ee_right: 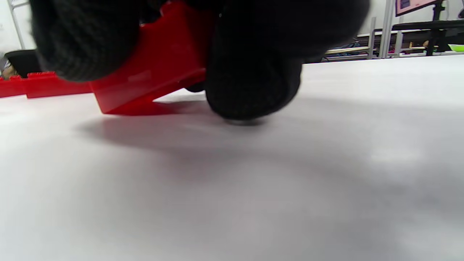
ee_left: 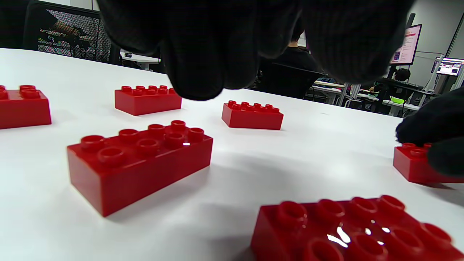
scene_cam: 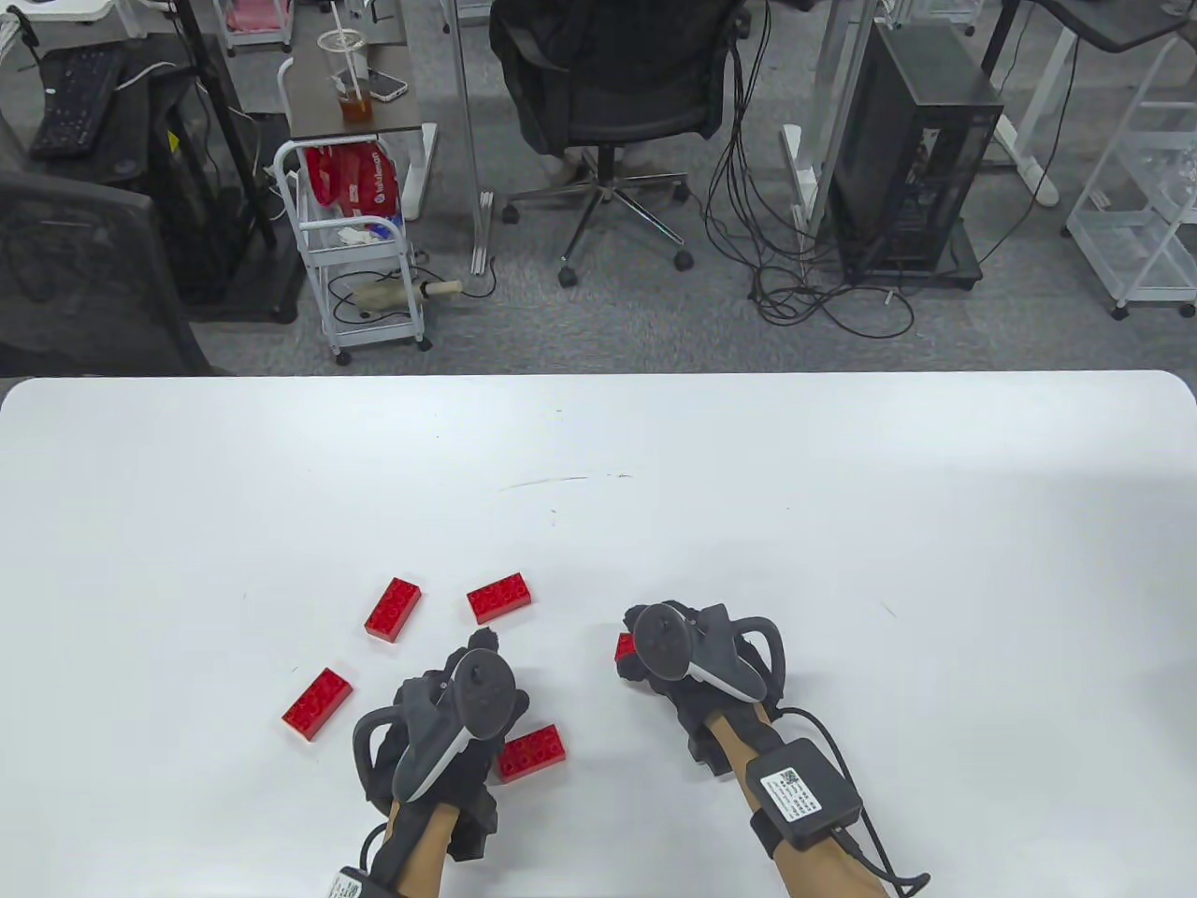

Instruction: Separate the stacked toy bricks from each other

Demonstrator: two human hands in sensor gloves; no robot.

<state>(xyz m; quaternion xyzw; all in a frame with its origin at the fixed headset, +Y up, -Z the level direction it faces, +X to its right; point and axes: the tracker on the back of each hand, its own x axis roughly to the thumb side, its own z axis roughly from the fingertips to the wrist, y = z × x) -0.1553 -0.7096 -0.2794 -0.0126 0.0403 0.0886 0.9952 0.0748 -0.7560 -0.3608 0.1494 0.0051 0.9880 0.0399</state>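
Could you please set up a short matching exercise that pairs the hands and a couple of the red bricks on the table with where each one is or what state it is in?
Column 1:
1. right hand
2. left hand
3. tilted brick
4. far brick

Column 2:
a. lies flat and alone, studs up, nothing touching it
b. hovers above loose bricks, holding nothing
c. one edge on the white table, the other lifted
d. grips a brick at the table surface

Pairs: 1-d, 2-b, 3-c, 4-a
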